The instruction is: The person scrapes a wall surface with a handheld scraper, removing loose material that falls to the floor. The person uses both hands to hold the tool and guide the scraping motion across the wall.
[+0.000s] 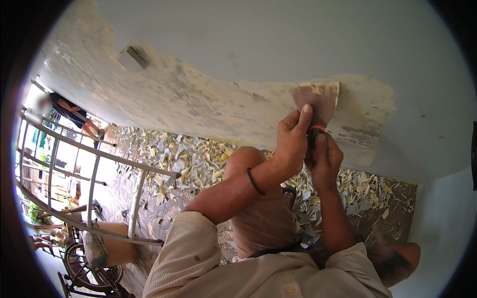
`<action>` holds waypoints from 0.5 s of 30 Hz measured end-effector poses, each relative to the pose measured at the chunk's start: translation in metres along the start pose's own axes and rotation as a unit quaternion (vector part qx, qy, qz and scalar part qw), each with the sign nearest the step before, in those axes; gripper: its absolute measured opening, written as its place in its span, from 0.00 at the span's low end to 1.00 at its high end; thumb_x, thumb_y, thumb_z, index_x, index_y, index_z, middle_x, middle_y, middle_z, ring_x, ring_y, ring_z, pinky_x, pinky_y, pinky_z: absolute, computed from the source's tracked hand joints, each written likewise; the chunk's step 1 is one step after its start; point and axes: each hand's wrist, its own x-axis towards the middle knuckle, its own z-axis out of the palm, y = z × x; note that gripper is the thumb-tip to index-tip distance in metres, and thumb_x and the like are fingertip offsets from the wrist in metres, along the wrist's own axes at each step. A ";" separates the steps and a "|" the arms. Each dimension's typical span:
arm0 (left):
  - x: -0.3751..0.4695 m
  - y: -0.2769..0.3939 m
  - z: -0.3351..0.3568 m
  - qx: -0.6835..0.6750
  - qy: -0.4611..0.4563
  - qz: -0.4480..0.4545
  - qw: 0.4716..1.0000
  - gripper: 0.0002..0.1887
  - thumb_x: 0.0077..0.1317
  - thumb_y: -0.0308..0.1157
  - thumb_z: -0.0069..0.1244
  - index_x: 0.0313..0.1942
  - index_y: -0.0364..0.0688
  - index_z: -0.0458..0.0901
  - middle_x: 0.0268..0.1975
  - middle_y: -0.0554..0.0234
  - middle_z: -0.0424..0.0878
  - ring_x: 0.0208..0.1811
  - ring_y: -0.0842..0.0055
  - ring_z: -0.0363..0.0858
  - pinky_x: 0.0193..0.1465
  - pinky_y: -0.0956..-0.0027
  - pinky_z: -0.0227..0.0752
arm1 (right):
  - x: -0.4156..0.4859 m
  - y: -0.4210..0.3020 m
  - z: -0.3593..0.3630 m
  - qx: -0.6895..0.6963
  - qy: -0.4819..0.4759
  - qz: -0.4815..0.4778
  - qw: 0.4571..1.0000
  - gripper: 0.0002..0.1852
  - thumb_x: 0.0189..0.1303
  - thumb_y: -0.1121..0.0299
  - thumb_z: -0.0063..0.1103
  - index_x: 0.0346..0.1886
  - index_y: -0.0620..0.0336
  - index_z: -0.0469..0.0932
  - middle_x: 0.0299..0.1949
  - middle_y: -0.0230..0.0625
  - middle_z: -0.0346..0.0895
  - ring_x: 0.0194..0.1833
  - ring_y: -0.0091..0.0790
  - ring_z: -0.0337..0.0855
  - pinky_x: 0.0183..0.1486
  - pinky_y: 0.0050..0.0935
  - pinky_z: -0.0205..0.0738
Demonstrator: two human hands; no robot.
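A wide scraper's metal blade lies against the wall, with its broad edge on a bared, patchy strip. My right hand is closed around the black and red handle. Higher up, my left hand holds the tool where blade and handle meet, its thumb pressed on the blade. Grey-blue paint covers the wall above the strip. Below my hands, paint flakes lie thick on the floor. Most of the handle is hidden by my fingers.
A switch box juts from the wall at upper left. Left of me stands a metal rack, beside a tan bucket and a bicycle. Another person stands far left. A side wall rises at right.
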 end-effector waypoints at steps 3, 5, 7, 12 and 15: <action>0.000 -0.003 0.001 -0.064 -0.025 -0.003 0.998 0.19 0.82 0.45 0.48 0.48 0.35 0.80 0.39 0.55 0.88 0.38 0.74 0.87 0.43 0.67 0.84 | -0.001 -0.001 0.012 -0.057 0.052 -0.042 0.996 0.19 0.83 0.59 0.49 0.58 0.67 0.81 0.33 0.28 0.80 0.30 0.15 0.73 0.31 0.21 0.69; -0.004 -0.008 0.002 -0.089 -0.016 -0.021 0.996 0.19 0.82 0.46 0.48 0.47 0.35 0.81 0.38 0.54 0.88 0.37 0.74 0.87 0.41 0.68 0.83 | -0.007 0.002 0.014 -0.099 0.076 -0.056 0.991 0.20 0.83 0.59 0.49 0.61 0.68 0.81 0.35 0.28 0.81 0.35 0.15 0.74 0.36 0.21 0.70; -0.006 -0.008 0.008 -0.081 0.008 -0.046 0.996 0.20 0.82 0.46 0.49 0.44 0.34 0.81 0.37 0.55 0.88 0.35 0.77 0.87 0.39 0.71 0.82 | -0.009 0.001 0.012 -0.136 0.087 -0.060 0.985 0.21 0.83 0.60 0.50 0.63 0.68 0.79 0.37 0.29 0.81 0.39 0.16 0.74 0.40 0.21 0.72; -0.003 0.003 0.000 -0.072 -0.001 -0.010 0.997 0.19 0.83 0.45 0.46 0.45 0.35 0.81 0.37 0.54 0.88 0.35 0.74 0.87 0.39 0.69 0.83 | -0.002 -0.001 0.018 -0.113 0.047 -0.052 0.991 0.19 0.83 0.63 0.49 0.62 0.70 0.79 0.41 0.34 0.84 0.42 0.18 0.77 0.44 0.24 0.74; -0.002 -0.010 0.000 -0.048 0.011 -0.012 0.999 0.19 0.83 0.44 0.46 0.45 0.35 0.81 0.37 0.54 0.87 0.35 0.74 0.86 0.39 0.69 0.83 | -0.008 -0.001 0.014 -0.188 0.067 -0.092 0.976 0.20 0.83 0.63 0.48 0.62 0.72 0.78 0.44 0.41 0.86 0.43 0.22 0.80 0.45 0.27 0.77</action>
